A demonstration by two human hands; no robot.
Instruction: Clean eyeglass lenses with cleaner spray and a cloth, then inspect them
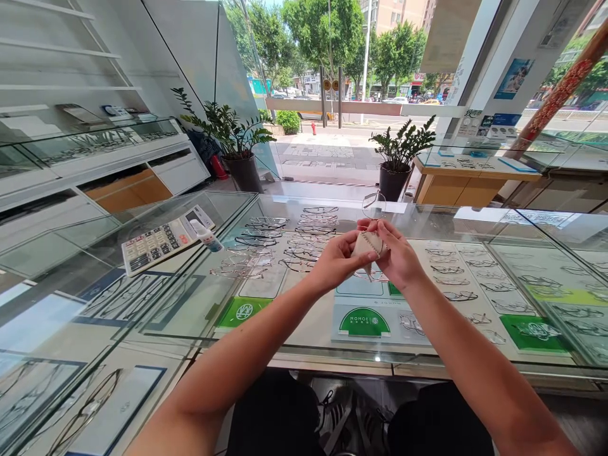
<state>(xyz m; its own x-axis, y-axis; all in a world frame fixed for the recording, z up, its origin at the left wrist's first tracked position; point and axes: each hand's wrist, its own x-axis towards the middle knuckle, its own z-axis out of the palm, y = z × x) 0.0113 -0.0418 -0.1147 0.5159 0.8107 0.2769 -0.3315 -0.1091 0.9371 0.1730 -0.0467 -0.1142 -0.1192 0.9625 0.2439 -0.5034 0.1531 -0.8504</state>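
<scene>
Above the glass counter, my left hand (338,256) is closed on a beige lens cloth (367,244) with dark zigzag stitching along its edge. My right hand (398,258) meets it from the other side, with its fingers and thumb pressed on the same cloth. Thin-rimmed eyeglasses (374,204) stick up just beyond my fingertips, with one round lens showing. The rest of their frame is hidden by the cloth and my fingers, so I cannot tell which hand bears them.
Rows of eyeglasses (306,244) lie at the counter's middle, with more frames (449,271) to the right. A calculator (164,240) and a small bottle (206,235) sit at left. A green-and-white sign (365,323) is below my hands. Potted plants (244,171) stand beyond the counter.
</scene>
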